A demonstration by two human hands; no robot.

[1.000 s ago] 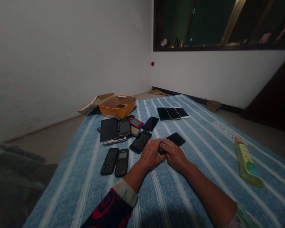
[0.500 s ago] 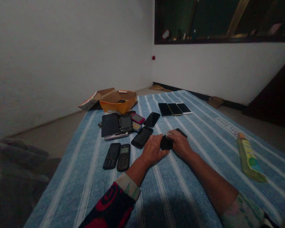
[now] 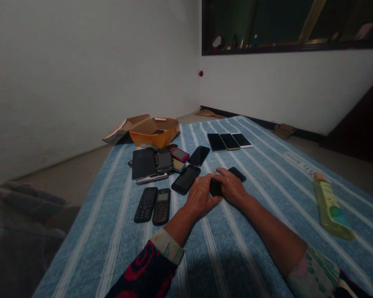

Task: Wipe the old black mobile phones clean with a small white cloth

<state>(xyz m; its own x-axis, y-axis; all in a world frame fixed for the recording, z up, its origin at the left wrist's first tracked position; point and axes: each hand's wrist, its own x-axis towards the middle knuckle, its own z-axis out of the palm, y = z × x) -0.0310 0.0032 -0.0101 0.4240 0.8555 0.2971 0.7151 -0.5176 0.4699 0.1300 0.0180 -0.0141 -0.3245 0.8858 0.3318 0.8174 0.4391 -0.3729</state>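
Note:
A dark smartphone (image 3: 215, 189) lies on the striped cloth between my hands. My left hand (image 3: 202, 195) is closed at its left edge and keeps it in place. My right hand (image 3: 233, 186) reaches over it, fingers bent and pinching a small whitish wipe (image 3: 216, 175) at the screen's upper left. Beyond the right knuckles shows a dark phone end (image 3: 238, 174); whether it belongs to the same phone I cannot tell, since the hand covers the middle. Left of my left hand rests another black smartphone (image 3: 185, 179), with one more (image 3: 199, 156) behind it.
Two keypad phones (image 3: 146, 205) lie at the left, below a pile of phones with a black one (image 3: 144, 163) on top. Behind is an open orange box (image 3: 153, 138). Three smartphones (image 3: 230, 142) form a row farther back. A yellow-green bottle (image 3: 332, 211) lies at the right.
My right hand has slid a little left with the wipe, toward my left hand's fingertips. My left hand stays where it was. The view has shifted slightly.

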